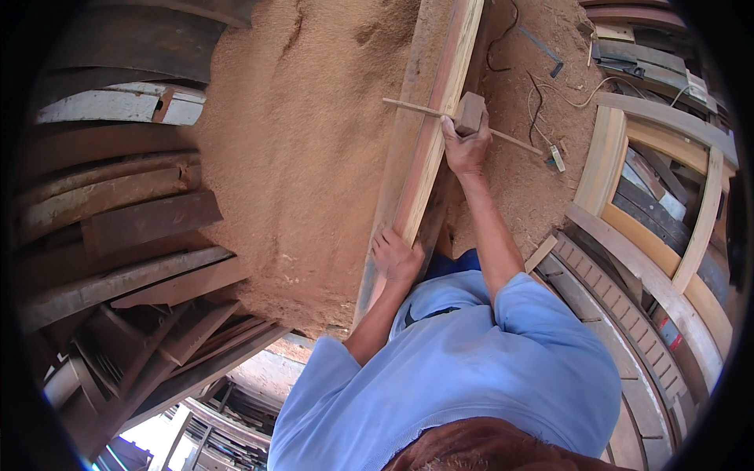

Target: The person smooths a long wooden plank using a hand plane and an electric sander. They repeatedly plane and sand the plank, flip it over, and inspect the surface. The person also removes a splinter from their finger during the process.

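Observation:
A long timber plank [428, 161], pale with a reddish band, runs away from me on a darker wooden beam [392, 180]. My right hand [466, 149] is closed round a wooden marking gauge: its block [470, 112] is pressed near the plank's right edge, and its thin rod [412, 106] lies across the plank, sticking out on both sides. Closer to my body, my left hand [395, 255] grips the near end of the plank, fingers curled at its left side. The underside of the block is hidden by the right hand.
Sawdust [298, 157] covers the ground on both sides of the beam. Stacked boards [118, 204] line the left. To the right are a wooden frame [601, 157], a cable with a white connector [557, 158], and a thin blue-grey tool [542, 49].

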The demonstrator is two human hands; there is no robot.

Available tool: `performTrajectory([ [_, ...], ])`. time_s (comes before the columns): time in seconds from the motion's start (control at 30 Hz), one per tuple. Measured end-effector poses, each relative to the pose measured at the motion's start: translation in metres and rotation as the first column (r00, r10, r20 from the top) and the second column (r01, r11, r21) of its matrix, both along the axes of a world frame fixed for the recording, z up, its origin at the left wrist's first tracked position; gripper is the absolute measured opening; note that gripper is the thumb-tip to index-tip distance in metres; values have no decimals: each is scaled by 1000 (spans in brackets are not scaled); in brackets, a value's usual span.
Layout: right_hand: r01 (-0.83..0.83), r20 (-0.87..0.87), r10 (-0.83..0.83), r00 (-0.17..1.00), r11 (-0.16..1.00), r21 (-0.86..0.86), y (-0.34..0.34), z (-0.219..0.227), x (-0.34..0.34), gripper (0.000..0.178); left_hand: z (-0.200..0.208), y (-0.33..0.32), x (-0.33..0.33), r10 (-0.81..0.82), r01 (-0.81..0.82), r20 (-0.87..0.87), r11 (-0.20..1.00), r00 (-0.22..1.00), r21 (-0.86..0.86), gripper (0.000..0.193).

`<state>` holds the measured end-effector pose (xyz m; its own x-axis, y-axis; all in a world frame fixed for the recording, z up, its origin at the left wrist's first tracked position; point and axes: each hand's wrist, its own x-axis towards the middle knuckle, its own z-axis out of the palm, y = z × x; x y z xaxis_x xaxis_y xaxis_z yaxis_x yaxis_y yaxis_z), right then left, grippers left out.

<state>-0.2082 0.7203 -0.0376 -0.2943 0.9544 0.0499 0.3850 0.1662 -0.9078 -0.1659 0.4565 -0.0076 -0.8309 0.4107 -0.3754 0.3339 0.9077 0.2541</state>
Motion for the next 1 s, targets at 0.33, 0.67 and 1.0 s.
performTrajectory([
  [0.33,-24,37,19,999,992,127,131,-20,-49,67,4,-2,1,-42,43,9,997,999,-63,67],
  [0.67,-17,38,18,999,1000,-11,111,-36,-32,86,26,150,-104,-67,60,24,975,997,214,87],
  [1.0,-65,-8,65,998,997,-36,152,-15,-54,56,-8,220,-94,-135,132,-2,971,991,199,59],
])
